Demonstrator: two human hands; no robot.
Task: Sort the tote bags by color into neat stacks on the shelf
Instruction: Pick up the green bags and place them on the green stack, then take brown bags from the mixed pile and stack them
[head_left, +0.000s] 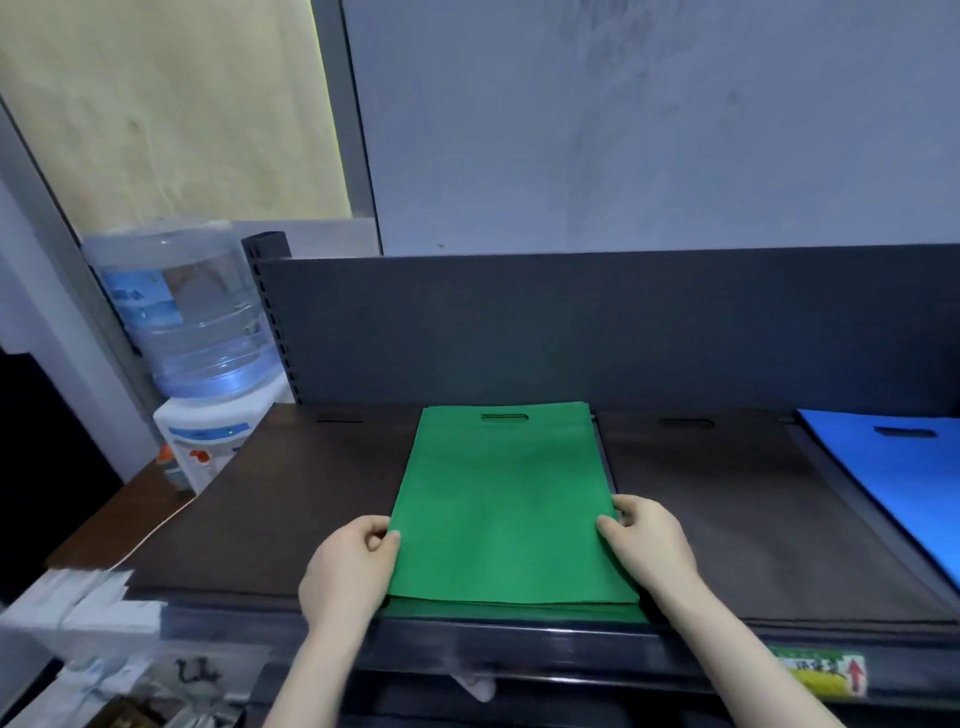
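Note:
A stack of green tote bags (506, 499) lies flat in the middle of the shelf (571, 631), cut-out handles toward the back panel. My left hand (350, 566) pinches the stack's left edge near the front, thumb on top. My right hand (647, 545) grips the right edge the same way. To the left of the green bags lies a stack of dark brown tote bags (270, 499). Another dark brown stack (727, 509) lies on the right. A blue tote bag (893, 467) lies at the far right, partly cut off by the frame.
A dark grey back panel (571, 327) closes the shelf behind the bags. A water dispenser with a large clear bottle (192, 317) stands to the left of the shelf. White packets (88, 608) lie at the lower left. A yellow-green label (823, 673) sticks on the shelf's front rail.

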